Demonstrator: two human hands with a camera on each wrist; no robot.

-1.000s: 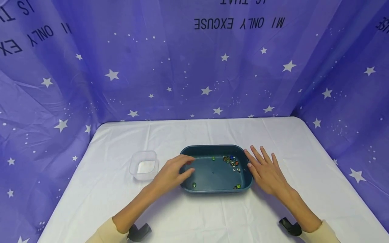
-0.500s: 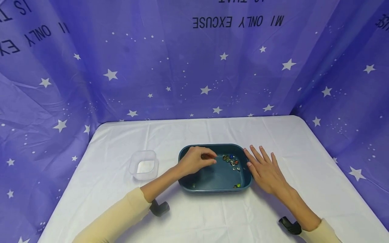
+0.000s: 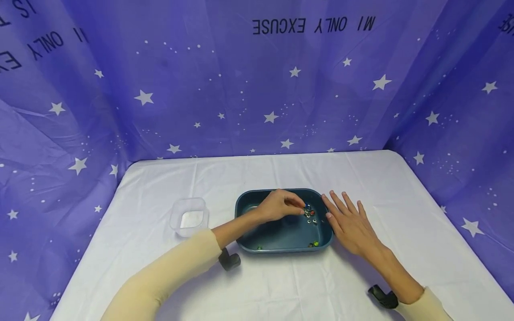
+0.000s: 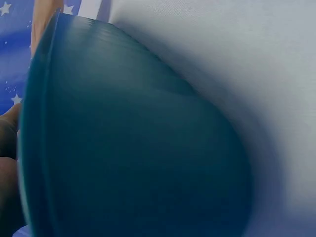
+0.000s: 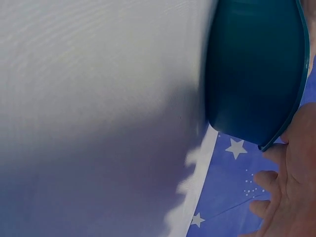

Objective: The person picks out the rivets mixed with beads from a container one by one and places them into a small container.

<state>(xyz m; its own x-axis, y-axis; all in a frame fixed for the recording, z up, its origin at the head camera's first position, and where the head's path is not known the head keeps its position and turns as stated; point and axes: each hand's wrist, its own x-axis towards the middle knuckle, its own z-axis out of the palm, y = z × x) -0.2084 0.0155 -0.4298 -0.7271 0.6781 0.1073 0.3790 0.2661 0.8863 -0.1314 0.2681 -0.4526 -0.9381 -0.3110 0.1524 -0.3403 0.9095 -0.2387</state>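
Blue-green in the head view, a tub (image 3: 281,251) holds marbles (image 3: 312,213), mostly near its right end, where the left hand (image 3: 279,206) bends its fingers, grip impossible to tell, and the right hand (image 3: 354,229), spread and empty, touches the rim; left wrist view: tub wall; right wrist view: fingers against rim.

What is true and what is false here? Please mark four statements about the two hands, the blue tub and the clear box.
1. The left hand reaches into the blue tub. True.
2. The clear box stands right of the tub. False: it stands to the left.
3. The right hand has its fingers spread. True.
4. The visible glassy beads lie in the clear box. False: they are in the tub.
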